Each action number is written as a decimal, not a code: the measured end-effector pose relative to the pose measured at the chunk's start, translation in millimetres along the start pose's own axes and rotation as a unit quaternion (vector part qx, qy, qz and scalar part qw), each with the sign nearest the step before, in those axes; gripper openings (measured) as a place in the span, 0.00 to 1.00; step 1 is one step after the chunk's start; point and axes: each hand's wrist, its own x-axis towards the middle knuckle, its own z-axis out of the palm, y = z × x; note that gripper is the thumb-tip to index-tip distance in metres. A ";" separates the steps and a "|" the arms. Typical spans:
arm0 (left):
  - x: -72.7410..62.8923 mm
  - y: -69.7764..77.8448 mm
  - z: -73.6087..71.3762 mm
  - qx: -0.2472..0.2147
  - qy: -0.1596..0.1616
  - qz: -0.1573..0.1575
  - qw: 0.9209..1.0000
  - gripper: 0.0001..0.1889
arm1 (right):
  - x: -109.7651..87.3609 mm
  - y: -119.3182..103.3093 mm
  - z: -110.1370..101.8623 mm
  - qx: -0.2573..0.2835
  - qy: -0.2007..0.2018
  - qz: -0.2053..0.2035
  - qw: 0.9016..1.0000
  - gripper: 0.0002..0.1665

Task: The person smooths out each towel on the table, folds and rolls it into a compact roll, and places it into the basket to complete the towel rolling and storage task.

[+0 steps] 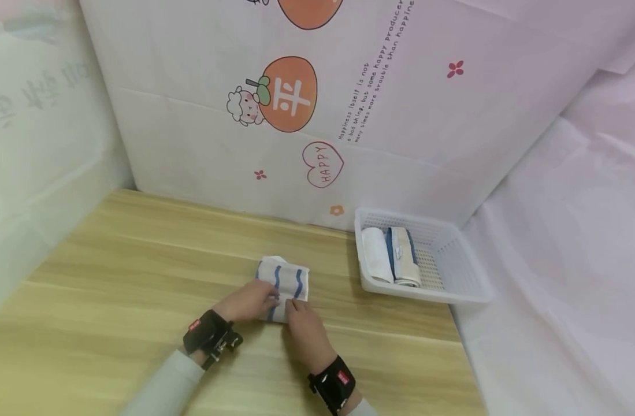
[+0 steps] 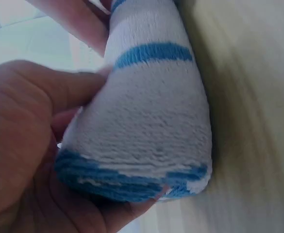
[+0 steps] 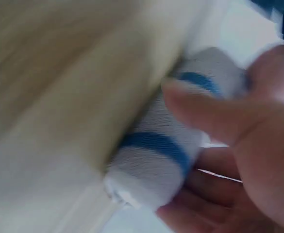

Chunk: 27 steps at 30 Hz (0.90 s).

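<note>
A white towel (image 1: 291, 280) with wavy blue stripes lies on the wooden table, its far part flat and its near part rolled up. At the near left, my left hand (image 1: 253, 300) grips the roll; in the left wrist view the thumb lies along one side and a finger reaches under the layered blue end. My right hand (image 1: 305, 329) holds the right portion of the roll. The right wrist view shows that hand's thumb across the top of the striped roll (image 3: 154, 153), with the other fingers curled behind it.
A white plastic basket (image 1: 468, 266) stands at the back right of the table (image 1: 114, 289). Inside it lie a white rolled towel (image 1: 377, 254) and a beige-and-blue rolled one (image 1: 404, 257). Printed white sheets (image 1: 400, 167) hang behind and at both sides.
</note>
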 end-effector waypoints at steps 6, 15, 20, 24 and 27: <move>-10.2 6.2 -1.7 0.065 0.061 0.028 0.996 0.13 | 15.6 11.0 4.7 0.024 -0.033 0.014 0.999 0.04; -27.9 9.6 3.2 0.094 0.055 0.051 0.993 0.10 | 21.1 22.5 -3.1 0.158 -0.100 0.020 0.982 0.13; -14.3 3.7 -0.9 0.032 0.020 0.017 0.999 0.06 | 18.5 14.8 -13.7 0.110 -0.017 0.015 0.994 0.08; -0.5 -0.5 -6.1 0.014 -0.002 -0.004 1.000 0.09 | 15.5 2.3 -15.1 0.031 0.021 -0.009 0.999 0.09; 5.1 0.7 -7.9 0.021 -0.004 -0.017 1.000 0.07 | 18.3 -1.4 -7.5 -0.002 0.004 -0.011 1.000 0.11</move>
